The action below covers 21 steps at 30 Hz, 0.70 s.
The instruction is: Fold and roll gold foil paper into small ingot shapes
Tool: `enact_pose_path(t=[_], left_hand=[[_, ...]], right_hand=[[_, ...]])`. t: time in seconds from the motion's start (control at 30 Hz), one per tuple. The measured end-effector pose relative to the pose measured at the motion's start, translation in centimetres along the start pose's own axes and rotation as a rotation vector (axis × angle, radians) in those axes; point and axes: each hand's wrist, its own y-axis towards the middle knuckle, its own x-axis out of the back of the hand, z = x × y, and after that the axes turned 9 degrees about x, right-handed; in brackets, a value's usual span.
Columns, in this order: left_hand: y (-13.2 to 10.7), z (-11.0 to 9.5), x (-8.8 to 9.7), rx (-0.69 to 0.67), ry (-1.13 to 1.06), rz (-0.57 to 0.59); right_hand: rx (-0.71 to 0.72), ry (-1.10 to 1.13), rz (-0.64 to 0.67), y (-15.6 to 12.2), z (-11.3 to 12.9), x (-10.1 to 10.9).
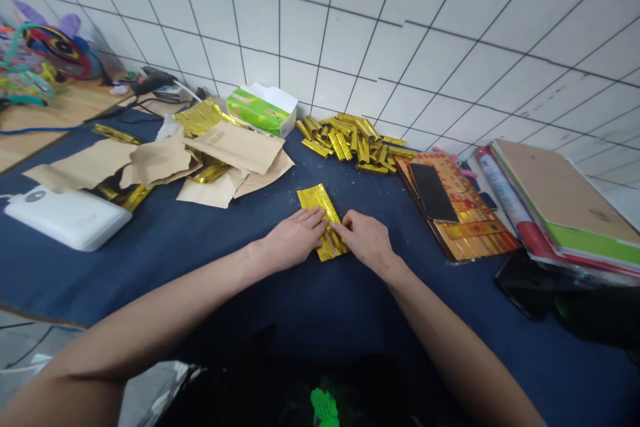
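Observation:
A creased sheet of gold foil paper (316, 196) lies on the dark blue cloth in front of me. My left hand (295, 238) rests flat across its left side, fingers stretched out and pressing it down. On the opposite side, my right hand (367, 240) has its thumb and curled fingers pinched at the sheet's right edge. Part of the sheet is hidden under both hands. Beyond it, near the wall, sits a pile of small folded gold foil pieces (345, 143).
Brown paper sheets (235, 147) and more gold foil (200, 117) lie left, beside a white power bank (67, 219). A green tissue box (263, 110) stands against the tiled wall. On the right are a phone (434, 192) on orange printed packets (475, 213) and stacked books (565, 187).

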Motion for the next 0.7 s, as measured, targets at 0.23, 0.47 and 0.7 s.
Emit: enact_pose_path(t=[0.23,0.47,0.7], left_hand=[[0.18,0.35,0.62,-0.108,-0.059,0.106],[0.31,0.48,0.56,-0.148,-0.078,0.154],[0.02,0.57,-0.21,-0.068,-0.087,0.074]], right_hand=[[-0.117,0.028,-0.026,0.42,0.11,-0.35],[-0.152,-0.042,-0.012,0.86,0.08,-0.7],[-0.131,-0.146,-0.027,0.52,0.59,-0.74]])
